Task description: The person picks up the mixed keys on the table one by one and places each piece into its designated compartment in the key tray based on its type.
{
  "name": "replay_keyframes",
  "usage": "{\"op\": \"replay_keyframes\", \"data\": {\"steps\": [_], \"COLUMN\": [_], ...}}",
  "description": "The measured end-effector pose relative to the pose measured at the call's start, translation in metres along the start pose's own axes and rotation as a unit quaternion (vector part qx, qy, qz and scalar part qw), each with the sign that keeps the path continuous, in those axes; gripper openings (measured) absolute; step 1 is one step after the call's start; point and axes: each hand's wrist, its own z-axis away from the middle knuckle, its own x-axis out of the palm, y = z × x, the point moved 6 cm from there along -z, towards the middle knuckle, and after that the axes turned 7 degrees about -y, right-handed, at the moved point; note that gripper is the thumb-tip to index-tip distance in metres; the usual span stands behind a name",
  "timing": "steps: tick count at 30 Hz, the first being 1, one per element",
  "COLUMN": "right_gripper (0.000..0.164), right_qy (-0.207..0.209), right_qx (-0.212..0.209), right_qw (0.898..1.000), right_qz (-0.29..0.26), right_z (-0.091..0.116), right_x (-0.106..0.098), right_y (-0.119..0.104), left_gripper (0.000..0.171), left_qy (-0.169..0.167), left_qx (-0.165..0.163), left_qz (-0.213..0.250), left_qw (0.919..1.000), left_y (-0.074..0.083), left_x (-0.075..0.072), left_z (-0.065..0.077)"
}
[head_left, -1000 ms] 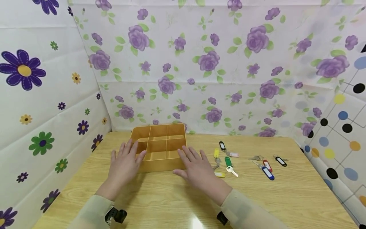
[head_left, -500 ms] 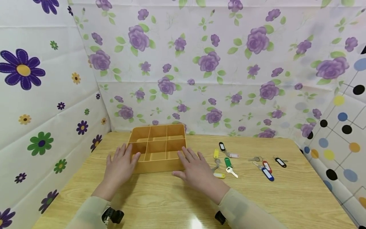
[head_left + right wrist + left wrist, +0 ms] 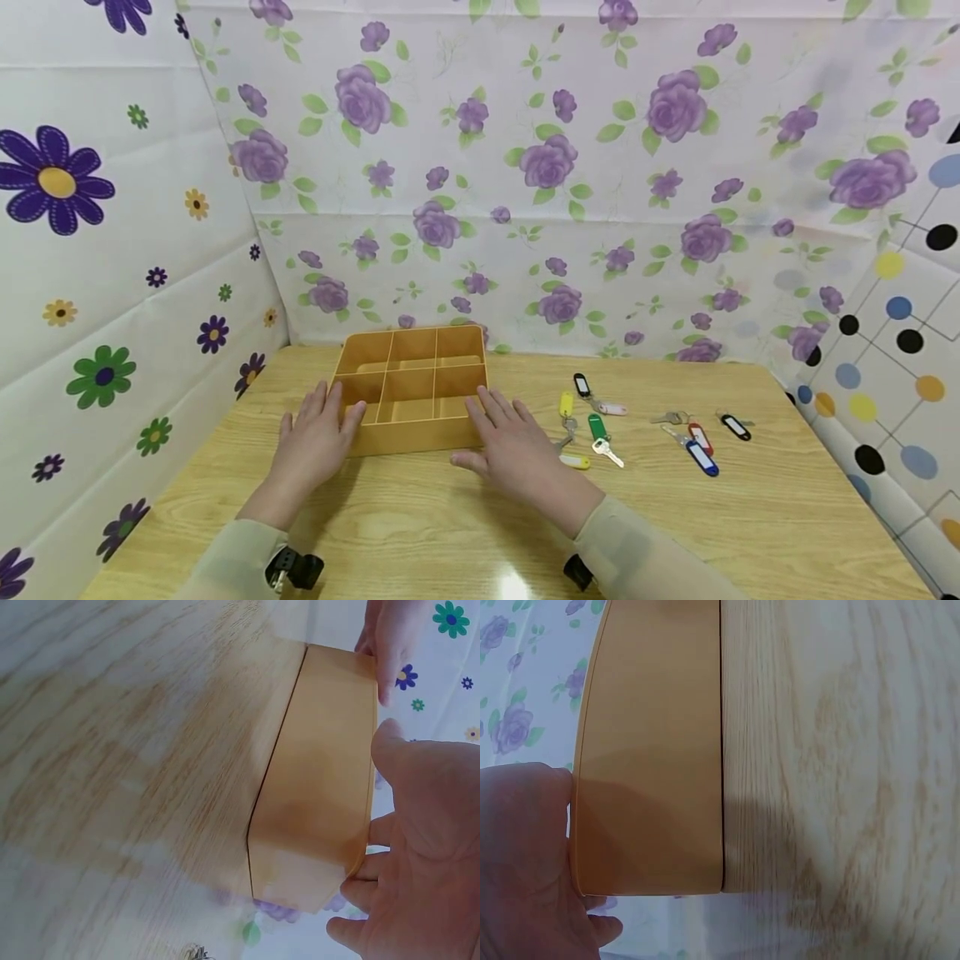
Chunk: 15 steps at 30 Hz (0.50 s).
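box [image 3: 412, 436], spread grips [image 3: 313, 437] [image 3: 519, 450] touching it

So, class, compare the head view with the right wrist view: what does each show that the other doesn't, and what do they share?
Head only: the six compartments inside the orange box, the green tag and blue tag among the keys, and the dotted cloth.

Right wrist only: the palm side of the right hand and the box's outer right end. A dark bit at its bottom edge is unclear.

Both: the right hand and left hand at the box, the table and daisy-print cloth.
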Motion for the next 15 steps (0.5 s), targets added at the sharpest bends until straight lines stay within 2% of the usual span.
{"op": "replay_keyframes", "data": {"steps": [7,15], "right_gripper": [0.090,0.091], "right_qy": [-0.002,0.001], "right_qx": [-0.008,-0.012], "right_qw": [1.000,1.000], "right_qz": [-0.006,-0.017], "right_z": [0.0008,0.0014], "right_x": [0.0001,-0.0013], "right_y": [-0.0009,-0.0007], "left_gripper": [0.093,0.098], "left_qy": [-0.014,-0.013], "left_qx": [-0.001,0.000], "left_qz": [0.005,0.004], "left_qw": [0.9999,0.9999], "left_y": [-0.0025,-0.0023], "left_x": [0.0026,0.0034], "left_z": [0.0003,-0.0016]}}
